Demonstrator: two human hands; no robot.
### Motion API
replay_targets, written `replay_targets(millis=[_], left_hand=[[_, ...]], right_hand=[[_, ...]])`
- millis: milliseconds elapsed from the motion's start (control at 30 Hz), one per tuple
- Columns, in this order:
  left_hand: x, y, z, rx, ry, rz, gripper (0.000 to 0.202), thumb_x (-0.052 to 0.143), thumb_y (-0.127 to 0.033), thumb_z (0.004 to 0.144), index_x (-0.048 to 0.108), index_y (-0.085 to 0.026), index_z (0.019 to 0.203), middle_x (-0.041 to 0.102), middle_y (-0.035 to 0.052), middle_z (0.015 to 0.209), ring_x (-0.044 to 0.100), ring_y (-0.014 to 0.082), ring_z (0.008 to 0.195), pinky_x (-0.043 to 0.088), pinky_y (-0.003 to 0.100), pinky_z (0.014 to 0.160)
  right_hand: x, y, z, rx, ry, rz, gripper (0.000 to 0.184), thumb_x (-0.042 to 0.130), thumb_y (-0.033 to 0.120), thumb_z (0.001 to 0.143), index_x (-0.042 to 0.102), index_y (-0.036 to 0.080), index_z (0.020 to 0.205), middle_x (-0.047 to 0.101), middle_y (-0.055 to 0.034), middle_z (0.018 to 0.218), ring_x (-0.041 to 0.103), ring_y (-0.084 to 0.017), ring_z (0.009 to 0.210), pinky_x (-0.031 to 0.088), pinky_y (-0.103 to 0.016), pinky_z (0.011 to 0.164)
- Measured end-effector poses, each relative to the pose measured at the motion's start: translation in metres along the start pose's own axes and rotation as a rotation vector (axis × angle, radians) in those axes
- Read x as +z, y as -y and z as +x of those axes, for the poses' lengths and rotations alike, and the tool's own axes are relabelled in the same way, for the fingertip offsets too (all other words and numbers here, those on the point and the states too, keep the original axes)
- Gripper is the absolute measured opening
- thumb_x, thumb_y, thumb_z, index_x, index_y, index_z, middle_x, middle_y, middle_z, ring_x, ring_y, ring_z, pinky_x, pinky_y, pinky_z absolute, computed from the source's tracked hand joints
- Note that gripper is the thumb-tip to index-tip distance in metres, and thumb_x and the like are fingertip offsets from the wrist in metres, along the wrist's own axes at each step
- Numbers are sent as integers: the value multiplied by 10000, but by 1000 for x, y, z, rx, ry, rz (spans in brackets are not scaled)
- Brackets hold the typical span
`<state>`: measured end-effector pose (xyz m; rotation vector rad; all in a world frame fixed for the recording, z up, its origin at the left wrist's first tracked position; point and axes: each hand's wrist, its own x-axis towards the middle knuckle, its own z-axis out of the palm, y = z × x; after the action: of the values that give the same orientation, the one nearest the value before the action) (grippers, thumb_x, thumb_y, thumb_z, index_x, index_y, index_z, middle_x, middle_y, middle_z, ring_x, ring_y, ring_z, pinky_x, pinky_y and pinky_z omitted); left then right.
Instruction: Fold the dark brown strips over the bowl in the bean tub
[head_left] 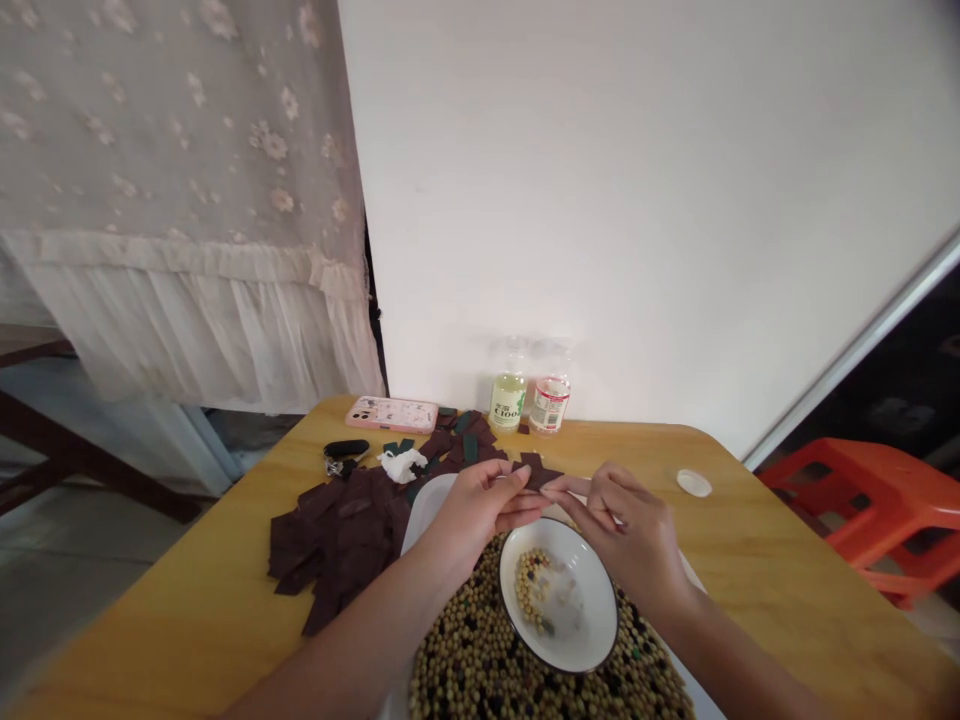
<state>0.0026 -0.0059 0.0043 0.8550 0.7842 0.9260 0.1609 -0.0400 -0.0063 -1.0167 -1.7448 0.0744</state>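
Observation:
My left hand (pixel 480 505) is closed, its thumb pressing on a small dark brown flat piece (pixel 541 480), which looks like cloth or paper. From the other side, my right hand (pixel 626 525) pinches the edge of the same piece. Just below both hands, a white bowl (pixel 589 640) with a dark rim holds some beads and a whitish patch. It rests on a mass of tan and dark beads (pixel 472 650) that fills a white tray (pixel 433 493).
Left of the tray lies a heap of dark brown pieces (pixel 341 535). Crumpled white tissue (pixel 403 464), a black key fob (pixel 346 448) and a pink phone (pixel 391 413) lie behind. Two bottles (pixel 508 400) stand by the wall; a clear lid (pixel 694 483) lies right, near an orange stool (pixel 877 500).

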Motion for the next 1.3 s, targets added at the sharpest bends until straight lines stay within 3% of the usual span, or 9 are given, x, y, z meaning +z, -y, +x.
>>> replay_targets(millis=[367, 500, 633, 767, 867, 1067, 1300], left_hand=[[1, 2, 1, -25, 34, -76, 250, 707, -266, 691, 483, -159, 659, 700, 82, 748, 677, 201, 787, 531, 274, 741], [0, 1, 1, 6, -7, -61, 254, 708, -273, 689, 481, -162, 663, 683, 53, 708, 675, 204, 790, 527, 293, 754], [-1, 0, 0, -30, 3, 20, 249, 711, -300, 676, 506, -159, 685, 672, 45, 719, 678, 198, 757, 528, 285, 720], [-1, 1, 0, -53, 12, 99, 237, 706, -329, 668, 544, -158, 693, 670, 42, 704, 673, 176, 714, 533, 273, 670], [-3, 2, 0, -56, 28, 130, 232, 703, -347, 665, 585, -156, 724, 672, 33, 718, 661, 142, 665, 532, 252, 652], [-4, 3, 0, -119, 87, 142, 226, 696, -330, 678, 594, -146, 763, 684, 44, 716, 654, 124, 632, 533, 238, 645], [-4, 2, 2, -114, 75, 78, 212, 706, -307, 677, 576, -148, 726, 693, 56, 723, 658, 128, 635, 521, 226, 635]], right_hand=[[-1, 0, 0, 26, -27, -25, 429, 587, 156, 781, 253, 209, 516, 356, 51, 544, 650, -156, 651, 473, -228, 515], [-3, -3, 0, 85, -60, 21, 421, 590, 151, 778, 255, 211, 529, 346, 56, 540, 669, -179, 712, 452, -226, 514], [-6, -6, 0, 136, -109, 74, 426, 590, 164, 773, 239, 215, 536, 423, 49, 530, 674, -188, 728, 444, -238, 529], [-6, -4, 2, 157, 72, 70, 407, 591, 197, 775, 258, 218, 543, 612, -1, 639, 652, -174, 728, 471, -277, 588], [-4, 1, 4, 159, 162, 56, 367, 597, 213, 766, 294, 220, 559, 659, -20, 731, 634, -178, 765, 487, -305, 640], [-4, 4, 5, 180, 178, 77, 293, 578, 166, 751, 334, 221, 599, 591, 17, 655, 645, -160, 746, 462, -259, 582], [-5, -6, 2, 255, 217, 80, 293, 587, 219, 762, 343, 221, 600, 636, 8, 658, 669, -172, 770, 446, -240, 539]])
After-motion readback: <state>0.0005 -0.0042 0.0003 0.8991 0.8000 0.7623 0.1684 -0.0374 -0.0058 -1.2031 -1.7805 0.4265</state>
